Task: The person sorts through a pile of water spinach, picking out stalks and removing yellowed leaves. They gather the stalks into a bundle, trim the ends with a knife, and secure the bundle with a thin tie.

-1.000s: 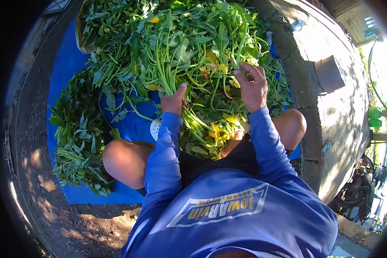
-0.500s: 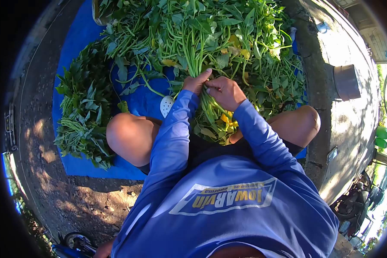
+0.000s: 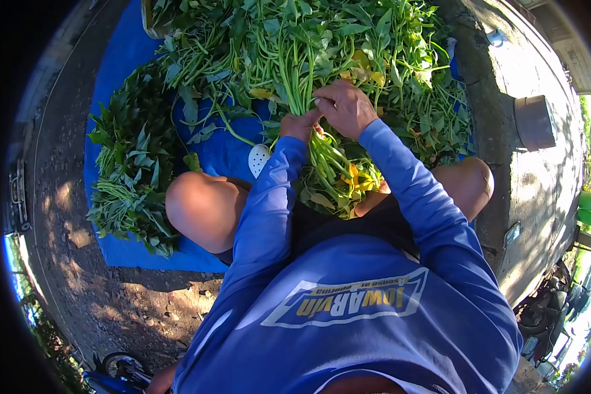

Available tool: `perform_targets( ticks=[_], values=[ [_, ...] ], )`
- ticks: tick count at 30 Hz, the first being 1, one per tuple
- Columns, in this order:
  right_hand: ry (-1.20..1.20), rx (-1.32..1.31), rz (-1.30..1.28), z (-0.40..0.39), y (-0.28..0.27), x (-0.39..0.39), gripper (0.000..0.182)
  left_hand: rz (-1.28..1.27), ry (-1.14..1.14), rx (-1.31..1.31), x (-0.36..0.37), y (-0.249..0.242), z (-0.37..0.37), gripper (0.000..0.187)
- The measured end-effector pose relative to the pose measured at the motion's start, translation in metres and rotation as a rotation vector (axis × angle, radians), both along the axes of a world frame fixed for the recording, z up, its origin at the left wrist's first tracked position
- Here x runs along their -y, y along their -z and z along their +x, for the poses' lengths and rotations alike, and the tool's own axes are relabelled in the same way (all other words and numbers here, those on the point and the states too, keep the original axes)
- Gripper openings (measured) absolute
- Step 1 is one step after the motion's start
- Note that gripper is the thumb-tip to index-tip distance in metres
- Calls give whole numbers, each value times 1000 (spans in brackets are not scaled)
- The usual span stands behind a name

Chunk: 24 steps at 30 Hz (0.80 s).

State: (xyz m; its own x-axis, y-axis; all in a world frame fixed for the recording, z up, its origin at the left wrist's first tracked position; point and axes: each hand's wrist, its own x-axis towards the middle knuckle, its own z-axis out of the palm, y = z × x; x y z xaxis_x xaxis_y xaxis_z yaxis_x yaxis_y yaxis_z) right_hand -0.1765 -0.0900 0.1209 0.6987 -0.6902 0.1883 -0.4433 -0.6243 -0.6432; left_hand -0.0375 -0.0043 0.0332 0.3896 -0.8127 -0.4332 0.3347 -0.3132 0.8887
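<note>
My left hand (image 3: 300, 126) is closed around the stems of a bunch of leafy greens (image 3: 297, 85), which look like water spinach. The leafy tops point away from me, while the cut stem ends hang toward my lap. Just above it and to the right, my right hand (image 3: 347, 109) has its fingers curled against the same bunch; its fingertips are partly hidden. Below both hands, more loose green stems (image 3: 325, 157) lie between my legs, with some yellow leaves (image 3: 354, 177) among them.
A large heap of greens (image 3: 387, 39) covers the blue tarp (image 3: 226, 134). Stacked bunches (image 3: 134, 164) lie at the left. A white perforated shoe (image 3: 259, 161) rests near my left knee. To the right are a concrete ledge (image 3: 492, 151) and a brown pot-like container (image 3: 535, 123).
My right hand has moved up and away from me along the stems, above my left hand. The left hand keeps its grip almost in place.
</note>
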Motion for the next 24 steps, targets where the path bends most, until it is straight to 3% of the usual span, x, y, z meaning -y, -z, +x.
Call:
perform_targets(
  ticks=[2,4,5,8,11,14,17,20,24],
  values=[
    [-62,-14,18,1,-7,-9,24,-33,18,38,-1,2,1,33],
    [-149,-43,59,-1,-4,-15,24,-171,48,463,3,55,9,34],
    [-183,3,79,-1,-8,-18,23,-240,59,677,5,50,10,34],
    [-189,14,294,-6,-23,-15,25,-277,-85,214,0,22,0,35],
    [-55,-342,170,-22,-13,11,26,0,-28,-58,0,-7,2,37],
    [107,-158,-246,-24,5,48,30,49,-32,-160,-3,-16,0,35],
    [238,-5,48,17,-29,81,35,0,-63,-153,-2,-17,-6,36],
    [289,-287,203,57,-52,89,35,21,-50,-72,-2,-12,-3,35],
    [349,-105,-28,76,-20,112,42,-19,-60,-24,-2,-12,-3,32]
  ],
)
